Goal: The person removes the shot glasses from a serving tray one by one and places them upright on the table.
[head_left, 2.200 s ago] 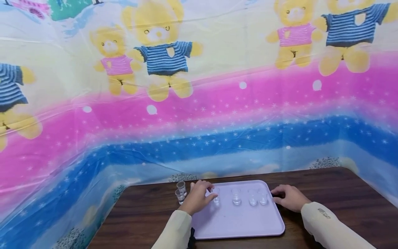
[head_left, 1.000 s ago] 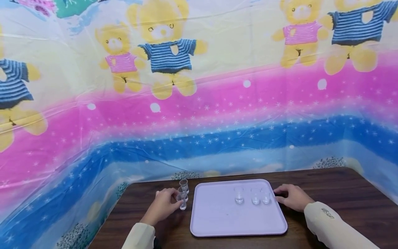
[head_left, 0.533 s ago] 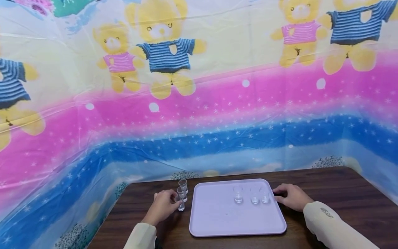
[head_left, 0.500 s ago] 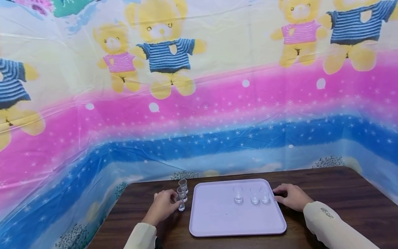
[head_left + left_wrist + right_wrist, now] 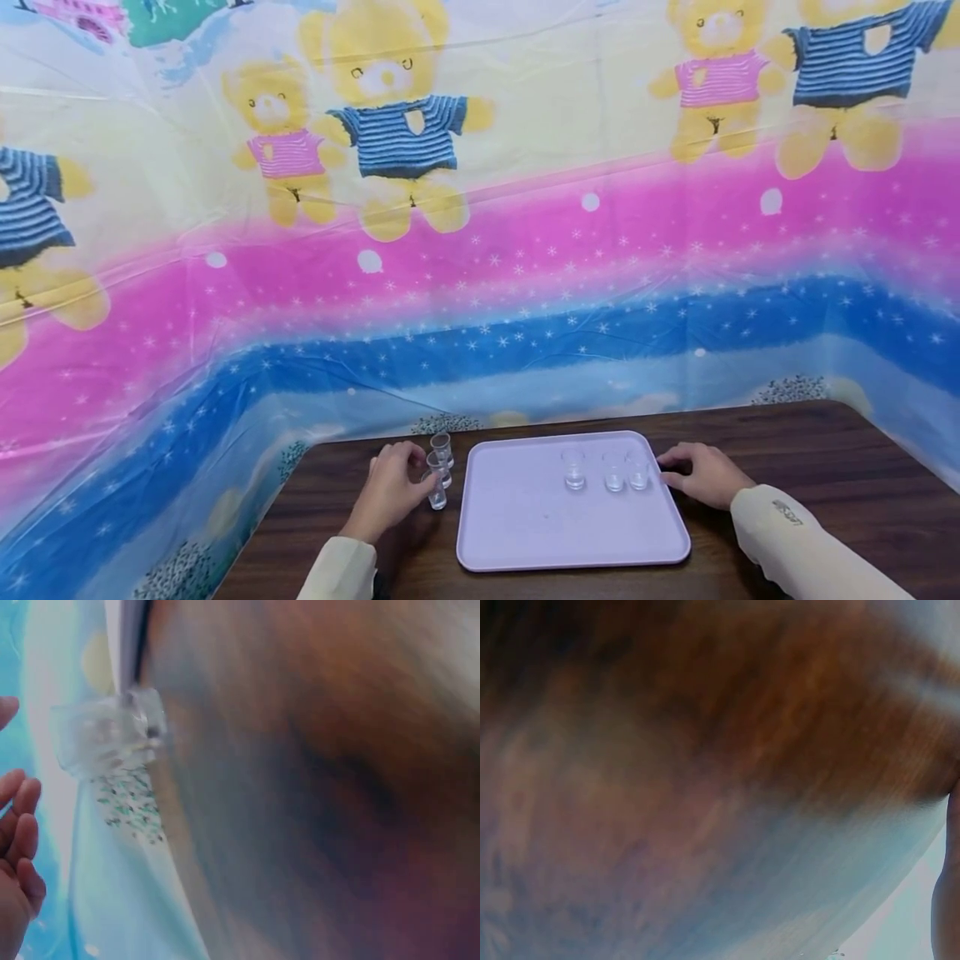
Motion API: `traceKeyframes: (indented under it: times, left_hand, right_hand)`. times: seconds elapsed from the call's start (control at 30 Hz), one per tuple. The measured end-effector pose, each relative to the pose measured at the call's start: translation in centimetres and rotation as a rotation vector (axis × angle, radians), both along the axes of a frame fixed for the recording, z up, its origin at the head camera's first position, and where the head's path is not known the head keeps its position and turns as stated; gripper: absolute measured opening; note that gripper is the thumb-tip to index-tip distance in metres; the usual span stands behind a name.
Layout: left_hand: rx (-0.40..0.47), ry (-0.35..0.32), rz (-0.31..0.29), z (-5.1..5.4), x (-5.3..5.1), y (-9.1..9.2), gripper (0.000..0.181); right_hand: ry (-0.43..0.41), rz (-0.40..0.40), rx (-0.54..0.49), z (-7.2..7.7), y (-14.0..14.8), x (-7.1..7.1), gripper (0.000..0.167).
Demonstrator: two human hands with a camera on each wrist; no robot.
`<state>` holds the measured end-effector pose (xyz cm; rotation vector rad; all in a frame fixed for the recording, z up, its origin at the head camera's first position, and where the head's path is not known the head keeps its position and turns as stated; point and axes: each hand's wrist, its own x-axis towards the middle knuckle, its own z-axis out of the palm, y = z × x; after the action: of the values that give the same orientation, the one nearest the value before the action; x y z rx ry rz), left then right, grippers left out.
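Beside the tray's left edge, three clear shot glasses stand one behind another on the table, the front one [image 5: 438, 502] nearest me. My left hand [image 5: 384, 493] is just left of them, thumb and fingers spread apart around the front glass. In the left wrist view its fingers [image 5: 26, 836] are separate from the overlapping clear glasses [image 5: 105, 739]. The lilac tray [image 5: 573, 552] carries three more shot glasses, one [image 5: 574, 477] near its middle and a pair [image 5: 615, 478] at the right. My right hand [image 5: 703, 477] rests on the table, loosely bent fingertips at the tray's right edge.
The dark wooden table [image 5: 795, 450] ends at the back against a hanging cloth [image 5: 525, 350] printed with bears. The right wrist view is mostly blurred, with a sliver of hand [image 5: 946, 892] at its right edge.
My left hand has moved left from the tray with a shot glass and set it in front of the two others. Its fingers have since let go. The right hand has stayed put.
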<state>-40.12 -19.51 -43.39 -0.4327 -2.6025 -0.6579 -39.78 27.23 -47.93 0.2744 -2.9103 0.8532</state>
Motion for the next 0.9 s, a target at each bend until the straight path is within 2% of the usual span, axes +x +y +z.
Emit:
traceKeyframes:
  times: [0.13, 0.27, 0.37, 0.53, 0.73, 0.9]
  left_hand:
    - [0.024, 0.035, -0.097, 0.5, 0.0, 1.3, 0.028]
    - [0.011, 0.010, -0.199, 0.8, 0.0, 2.9, 0.027]
    - [-0.016, -0.012, -0.253, 1.1, -0.1, 4.0, 0.028]
    - [-0.053, -0.014, -0.313, 1.2, -0.4, 6.1, 0.033]
    - [-0.086, -0.026, -0.385, 0.5, -0.9, 8.9, 0.039]
    - [-0.085, -0.064, -0.402, 0.1, -1.1, 11.1, 0.040]
  right_hand:
    - [0.001, -0.007, 0.000, -0.1, 0.2, 0.0, 0.030]
    - [-0.003, -0.008, -0.001, -0.3, 0.3, -0.1, 0.032]
    - [-0.004, -0.008, -0.005, -0.3, 0.3, -0.2, 0.032]
    - [0.004, -0.014, -0.010, -0.2, 0.2, -0.2, 0.031]
    - [0.005, -0.014, -0.015, -0.4, 0.3, -0.2, 0.030]
    - [0.007, -0.012, -0.018, -0.5, 0.3, -0.2, 0.030]
